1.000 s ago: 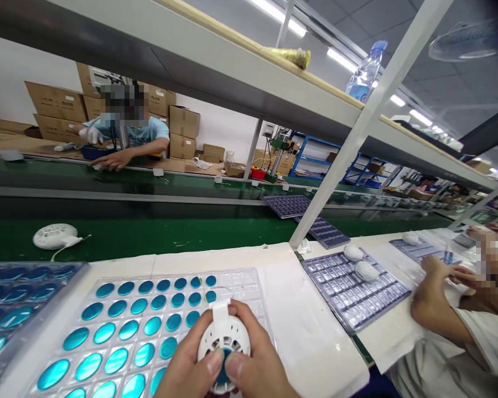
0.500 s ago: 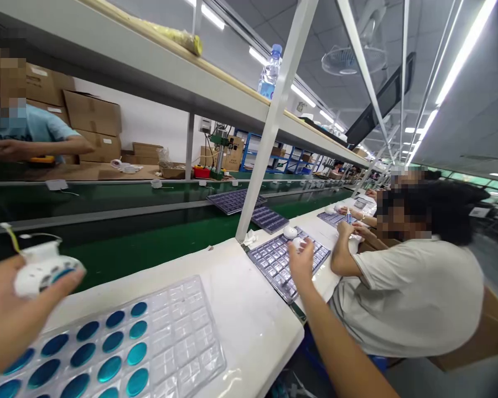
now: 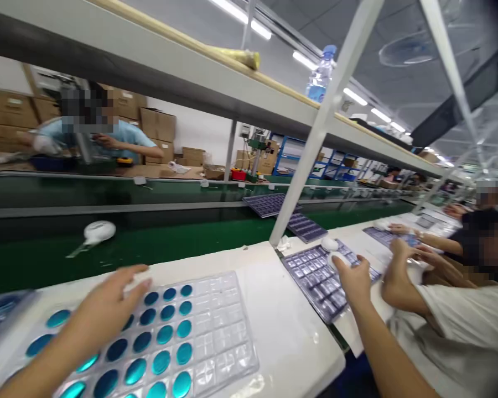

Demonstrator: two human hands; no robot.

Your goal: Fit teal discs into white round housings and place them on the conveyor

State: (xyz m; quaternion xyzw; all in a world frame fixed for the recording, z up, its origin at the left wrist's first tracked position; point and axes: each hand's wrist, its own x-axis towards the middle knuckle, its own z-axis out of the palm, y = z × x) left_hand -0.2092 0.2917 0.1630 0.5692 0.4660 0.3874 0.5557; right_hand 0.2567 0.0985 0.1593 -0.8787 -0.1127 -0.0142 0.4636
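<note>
My left hand (image 3: 110, 301) is over a clear plastic tray (image 3: 224, 331), its thumb and index finger apart with no part visible between them. Rows of shiny blue discs (image 3: 161, 362) fill the tray's left side. Beyond that hand, a white round part with a wire tail (image 3: 99, 231) lies on the green belt. At the right, my right hand (image 3: 352, 276) grips a white round part (image 3: 336, 260) over a darker compartment tray (image 3: 315, 279). Beside it, another white round part (image 3: 329, 244) rests on that tray. The fingers partly cover the gripped part.
A sloping metal post (image 3: 305, 166) and overhead shelf (image 3: 232, 77) frame the bench. Dark trays (image 3: 307, 226) lie on the green belt (image 3: 182, 246). Co-workers sit at right and across the belt. A plastic bottle (image 3: 321, 74) stands on the shelf.
My left hand has let go of the white wired part, now on the belt, and drawn back over the disc tray. The view has swung left. My right hand stays at its white part.
</note>
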